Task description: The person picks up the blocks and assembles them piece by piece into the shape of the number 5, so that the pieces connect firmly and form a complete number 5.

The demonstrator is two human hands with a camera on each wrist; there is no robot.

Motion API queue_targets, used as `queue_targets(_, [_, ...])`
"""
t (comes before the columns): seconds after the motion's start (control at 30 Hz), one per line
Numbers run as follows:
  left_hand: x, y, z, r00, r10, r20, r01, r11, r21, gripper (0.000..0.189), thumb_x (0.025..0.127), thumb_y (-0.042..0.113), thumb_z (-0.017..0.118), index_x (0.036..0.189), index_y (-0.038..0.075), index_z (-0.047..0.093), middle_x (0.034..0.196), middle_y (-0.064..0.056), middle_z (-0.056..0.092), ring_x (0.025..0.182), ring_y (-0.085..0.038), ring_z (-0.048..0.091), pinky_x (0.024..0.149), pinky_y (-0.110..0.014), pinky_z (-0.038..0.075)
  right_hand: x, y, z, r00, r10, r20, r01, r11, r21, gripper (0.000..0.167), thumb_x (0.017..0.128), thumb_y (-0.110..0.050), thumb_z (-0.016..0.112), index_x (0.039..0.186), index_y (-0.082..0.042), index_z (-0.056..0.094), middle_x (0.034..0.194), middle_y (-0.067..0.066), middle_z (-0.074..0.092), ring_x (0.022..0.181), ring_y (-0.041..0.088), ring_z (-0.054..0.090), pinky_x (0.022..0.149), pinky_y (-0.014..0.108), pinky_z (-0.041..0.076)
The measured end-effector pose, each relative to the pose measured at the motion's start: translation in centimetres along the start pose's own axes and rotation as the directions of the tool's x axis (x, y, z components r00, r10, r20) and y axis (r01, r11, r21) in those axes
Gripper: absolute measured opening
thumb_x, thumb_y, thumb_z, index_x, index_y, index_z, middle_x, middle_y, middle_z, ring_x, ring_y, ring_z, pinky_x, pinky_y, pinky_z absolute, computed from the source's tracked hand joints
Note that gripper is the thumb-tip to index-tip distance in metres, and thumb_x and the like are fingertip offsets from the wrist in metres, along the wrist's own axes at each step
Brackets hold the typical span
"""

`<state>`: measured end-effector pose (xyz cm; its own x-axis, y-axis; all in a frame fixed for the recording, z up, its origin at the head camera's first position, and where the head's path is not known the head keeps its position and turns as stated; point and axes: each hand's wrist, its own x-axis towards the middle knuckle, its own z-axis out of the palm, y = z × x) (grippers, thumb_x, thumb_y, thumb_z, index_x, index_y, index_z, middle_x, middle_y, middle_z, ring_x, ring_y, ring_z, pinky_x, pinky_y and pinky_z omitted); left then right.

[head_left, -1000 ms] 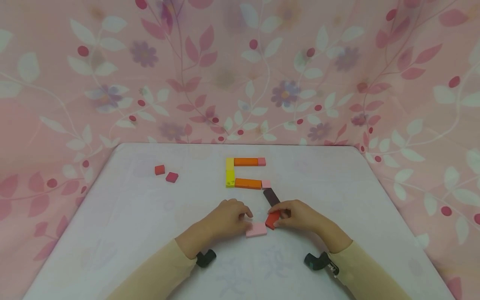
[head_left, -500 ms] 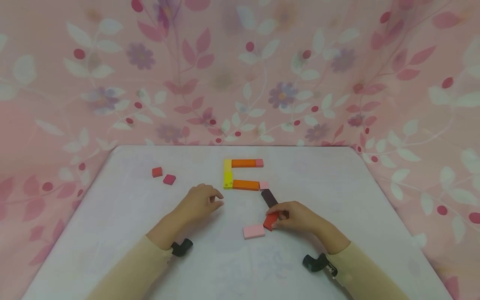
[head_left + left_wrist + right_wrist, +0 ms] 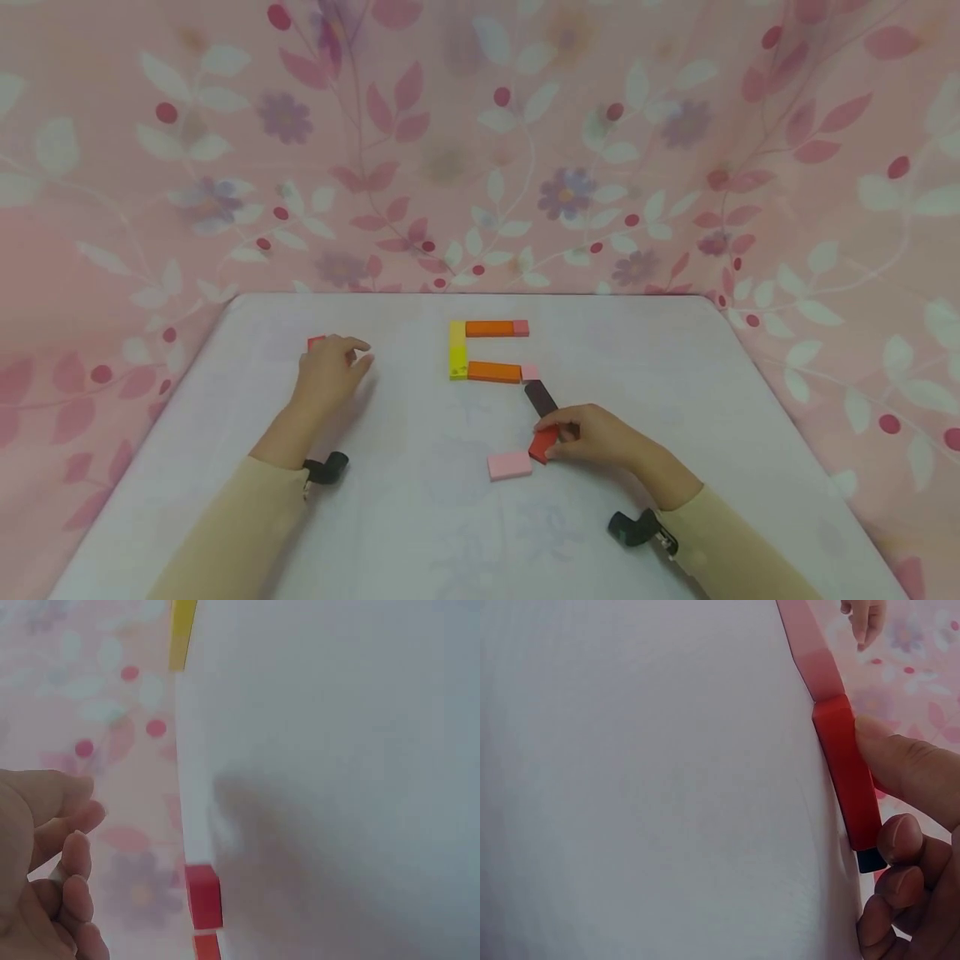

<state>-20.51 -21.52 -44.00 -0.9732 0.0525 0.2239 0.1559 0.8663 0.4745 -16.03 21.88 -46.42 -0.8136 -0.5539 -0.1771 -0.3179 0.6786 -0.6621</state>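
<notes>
My right hand (image 3: pixel 600 435) pinches a red block (image 3: pixel 543 444) on the table, its thumb on one end and a finger on the other in the right wrist view. A light pink block (image 3: pixel 509 466) lies beside it, almost end to end. The dark block (image 3: pixel 540 397) slants away from the red one toward a small pink block (image 3: pixel 529 372). At the far left, my left hand (image 3: pixel 327 373) hovers with loosely bent fingers and nothing between them. It hides most of a small red block (image 3: pixel 316 342); a crimson block (image 3: pixel 203 898) shows below its fingers in the left wrist view.
Behind the right hand, yellow blocks (image 3: pixel 457 350) stand in a column. Two orange blocks, upper (image 3: pixel 489 329) and lower (image 3: pixel 494 372), run rightward from it, and a pink block (image 3: pixel 521 328) ends the upper row. The white table (image 3: pixel 420 517) meets a floral curtain at the back.
My left hand has left the light pink block and travelled left and away, over to the two small blocks at the far left. My right hand stays on the red block.
</notes>
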Motion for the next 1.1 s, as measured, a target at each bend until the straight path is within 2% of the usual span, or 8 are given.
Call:
queue_targets(0.1, [0.4,-1.2,-0.8,1.000,-0.027,-0.010,0.027,1.000,0.008,0.030,0.094,0.024,0.069,0.117,0.006,0.073,0.092,-0.015,0.066,0.093,-0.039,0.058,0.079,-0.059,0.040,0.1,0.1,0.0,1.000,0.003,0.000,-0.003,1.000,0.005,0.032,0.083,-0.035,0.083,0.114,-0.031,0.074,0.063,-0.010,0.045,0.065,0.009,0.049,0.059,0.023,0.039])
queue_targets(0.23, [0.9,-2.6,-1.6,0.995,-0.089,0.036,0.089,0.996,0.007,0.037,0.094,0.027,0.069,0.124,0.006,0.069,0.106,-0.022,0.067,0.104,-0.046,0.054,0.084,-0.062,0.036,0.1,0.2,0.0,1.000,0.005,-0.005,-0.005,1.000,0.012,0.033,0.082,-0.037,0.083,0.114,-0.031,0.074,0.063,-0.011,0.046,0.065,0.008,0.049,0.059,0.022,0.039])
queue_targets(0.43, [1.2,-4.2,-1.8,0.973,-0.187,0.133,0.186,0.982,0.023,0.048,0.092,0.034,0.070,0.130,0.005,0.065,0.122,-0.025,0.065,0.115,-0.052,0.050,0.089,-0.063,0.034,0.1,0.1,0.0,1.000,-0.003,-0.002,0.003,1.000,0.015,0.033,0.082,-0.036,0.083,0.113,-0.030,0.074,0.064,-0.011,0.047,0.066,0.008,0.050,0.059,0.022,0.039])
queue_targets(0.63, [1.4,-5.0,-1.6,0.956,-0.221,0.194,0.214,0.975,0.059,0.051,0.092,0.034,0.071,0.133,0.005,0.062,0.133,-0.024,0.059,0.119,-0.054,0.046,0.090,-0.064,0.034,0.1,0.1,0.0,1.000,-0.017,0.000,0.017,1.000,0.019,0.032,0.083,-0.035,0.083,0.113,-0.029,0.074,0.064,-0.011,0.046,0.065,0.009,0.049,0.058,0.023,0.039])
queue_targets(0.87, [1.6,-5.7,-1.0,0.956,-0.212,0.203,0.204,0.977,0.062,0.052,0.092,0.035,0.071,0.133,0.006,0.062,0.121,-0.023,0.063,0.115,-0.052,0.048,0.090,-0.064,0.035,0.1,0.2,0.0,1.000,-0.014,-0.006,0.014,1.000,0.016,0.032,0.083,-0.035,0.083,0.113,-0.030,0.074,0.064,-0.011,0.046,0.064,0.008,0.049,0.058,0.022,0.038])
queue_targets(1.1, [1.7,-5.6,-1.1,0.955,-0.193,0.225,0.181,0.981,0.070,0.051,0.090,0.038,0.073,0.130,0.007,0.065,0.105,-0.016,0.065,0.104,-0.044,0.054,0.084,-0.060,0.037,0.1,0.1,0.0,1.000,-0.007,-0.002,0.007,1.000,0.013,0.032,0.083,-0.035,0.083,0.113,-0.030,0.074,0.064,-0.011,0.047,0.065,0.008,0.049,0.058,0.022,0.038])
